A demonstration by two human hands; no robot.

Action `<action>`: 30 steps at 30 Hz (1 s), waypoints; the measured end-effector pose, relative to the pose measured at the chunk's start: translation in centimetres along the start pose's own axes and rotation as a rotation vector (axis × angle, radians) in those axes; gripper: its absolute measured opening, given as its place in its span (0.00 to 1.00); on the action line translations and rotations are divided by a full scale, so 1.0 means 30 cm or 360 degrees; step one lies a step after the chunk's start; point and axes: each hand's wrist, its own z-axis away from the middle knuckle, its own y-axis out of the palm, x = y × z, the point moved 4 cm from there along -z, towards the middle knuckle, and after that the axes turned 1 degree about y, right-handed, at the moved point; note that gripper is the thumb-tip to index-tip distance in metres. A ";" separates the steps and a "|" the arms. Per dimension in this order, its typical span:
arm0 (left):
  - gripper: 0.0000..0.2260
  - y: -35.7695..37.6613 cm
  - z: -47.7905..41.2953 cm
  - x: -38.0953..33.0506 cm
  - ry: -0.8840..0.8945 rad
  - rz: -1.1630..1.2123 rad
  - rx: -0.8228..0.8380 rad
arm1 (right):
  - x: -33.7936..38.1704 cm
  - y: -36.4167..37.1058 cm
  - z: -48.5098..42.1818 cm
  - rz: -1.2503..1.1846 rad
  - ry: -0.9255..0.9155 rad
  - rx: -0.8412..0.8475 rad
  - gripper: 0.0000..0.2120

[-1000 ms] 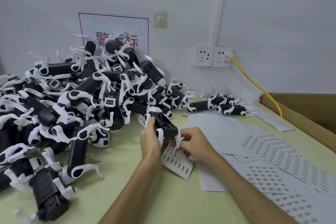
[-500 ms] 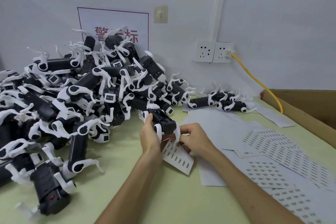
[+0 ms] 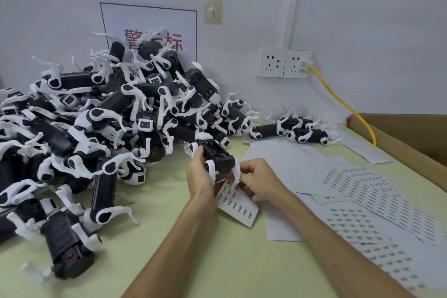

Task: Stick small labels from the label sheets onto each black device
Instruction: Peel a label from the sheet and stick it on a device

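Note:
My left hand [image 3: 200, 176] grips a black device with white legs [image 3: 215, 153] just above the table, its near end pointing at me. My right hand [image 3: 258, 181] pinches at that near end by a white leg, fingers closed on it. A small strip of labels [image 3: 238, 205] hangs under both hands; which hand pins it I cannot tell. A big heap of the same black devices [image 3: 96, 123] fills the left side. Three more devices [image 3: 290, 129] lie by the wall at the back.
Label sheets [image 3: 362, 191] and blank backing papers [image 3: 285, 159] cover the table's right half. A cardboard box [image 3: 411, 143] runs along the right edge. A yellow cable [image 3: 343, 104] drops from the wall socket [image 3: 284, 63]. A lone device [image 3: 67, 247] lies near the front left.
Both hands have stayed together on the device; the view has tilted slightly, and the right fingers have shifted a little at the device's near end.

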 end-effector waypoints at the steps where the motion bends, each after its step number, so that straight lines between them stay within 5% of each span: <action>1: 0.22 0.000 -0.003 0.002 -0.0002 0.0002 -0.0001 | 0.002 -0.001 0.000 -0.0012 -0.0002 0.0007 0.10; 25: 0.21 0.010 0.030 0.000 -0.0005 0.0125 0.0000 | 0.001 -0.013 0.011 -0.0263 0.0151 0.0081 0.15; 30: 0.21 0.005 0.036 -0.005 0.0006 0.0120 0.0000 | 0.002 -0.018 0.009 -0.0299 0.0187 0.0164 0.08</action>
